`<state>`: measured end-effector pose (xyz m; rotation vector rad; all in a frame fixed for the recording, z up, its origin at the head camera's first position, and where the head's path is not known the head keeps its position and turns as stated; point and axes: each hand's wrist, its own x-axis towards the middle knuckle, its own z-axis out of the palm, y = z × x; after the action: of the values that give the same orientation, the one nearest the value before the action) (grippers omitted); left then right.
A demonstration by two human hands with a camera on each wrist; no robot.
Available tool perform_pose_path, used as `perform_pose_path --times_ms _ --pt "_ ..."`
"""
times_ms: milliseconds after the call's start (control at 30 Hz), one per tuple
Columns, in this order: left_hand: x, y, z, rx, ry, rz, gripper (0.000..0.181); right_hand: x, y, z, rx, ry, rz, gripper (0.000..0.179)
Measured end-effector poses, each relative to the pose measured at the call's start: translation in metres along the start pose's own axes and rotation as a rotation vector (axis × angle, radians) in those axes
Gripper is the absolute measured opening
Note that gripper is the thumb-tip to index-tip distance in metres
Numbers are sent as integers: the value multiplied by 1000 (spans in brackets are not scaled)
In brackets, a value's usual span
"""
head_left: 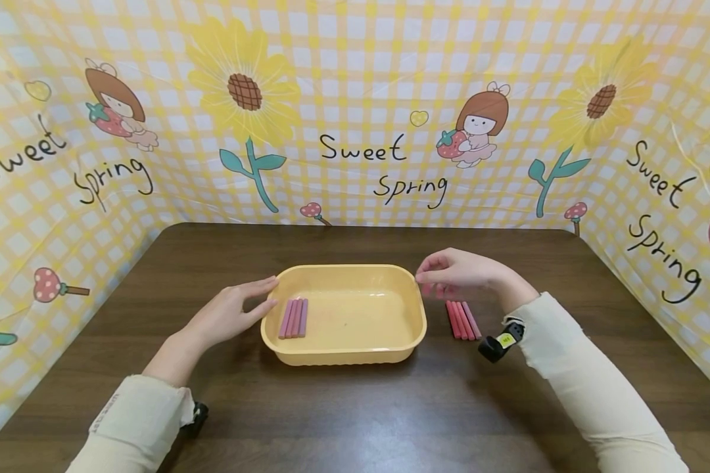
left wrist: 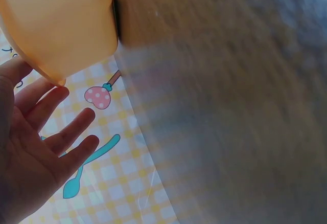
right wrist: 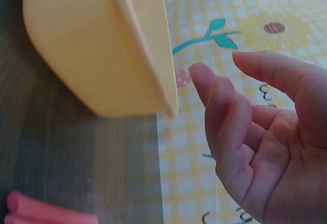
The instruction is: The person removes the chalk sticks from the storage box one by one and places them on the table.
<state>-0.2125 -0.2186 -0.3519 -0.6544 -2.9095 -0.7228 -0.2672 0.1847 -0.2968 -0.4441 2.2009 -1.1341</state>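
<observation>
A pale yellow plastic basin (head_left: 346, 355) with rounded corners stands mid-table. Inside it at the left, several slim pink and purple sticks (head_left: 293, 318) lie side by side. My left hand (head_left: 227, 315) rests its fingertips on the basin's left rim, fingers extended and spread in the left wrist view. Beside the right rim is my right hand (head_left: 464, 272), fingers loosely bent. The right wrist view shows nothing between its thumb and fingers, with the basin wall (right wrist: 97, 50) close by. Below that hand, several more pink and purple sticks (head_left: 463, 320) lie together on the table.
The dark wood-grain table (head_left: 355, 420) extends on all sides of the basin. A yellow checked cloth (head_left: 355, 79) printed with sunflowers and figures hangs along the back and both sides. Each wrist wears a black strapped device (head_left: 497, 345).
</observation>
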Motion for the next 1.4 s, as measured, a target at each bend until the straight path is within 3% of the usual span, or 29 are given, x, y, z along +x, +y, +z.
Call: perform_pose_path --times_ms 333,500,700,1400 --pt "0 0 0 -9 -1 -1 49 21 -22 20 120 -4 48 29" --pt "0 1 -1 -15 -6 -5 49 30 -36 25 -56 -9 24 23" --pt "1 0 0 -17 -10 -9 49 48 -50 29 -262 -74 -47 29" --pt "-1 1 -1 -14 -5 -3 48 102 -68 55 -307 -183 -26 26"
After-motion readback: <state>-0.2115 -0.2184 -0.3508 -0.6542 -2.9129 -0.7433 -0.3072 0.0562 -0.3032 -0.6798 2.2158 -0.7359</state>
